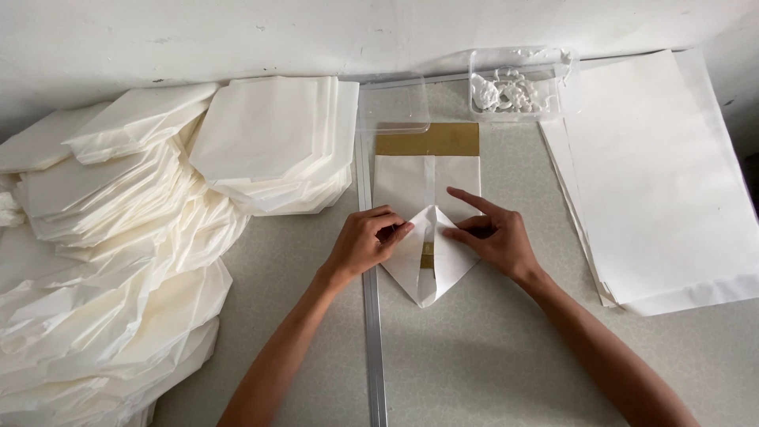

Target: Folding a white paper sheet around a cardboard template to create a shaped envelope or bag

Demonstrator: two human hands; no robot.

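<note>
Centrally, a half-folded white paper bag [427,229] lies flat on the grey worktop [474,356], its lower end folded to a point. Left hand [365,241] pinches the left flap, fingers curled. Right hand [492,236] presses the right flap, index finger extended. Finished bags [273,142] piled left; flat paper sheets [656,182] stacked right; clear plastic tub [518,83] behind.
</note>
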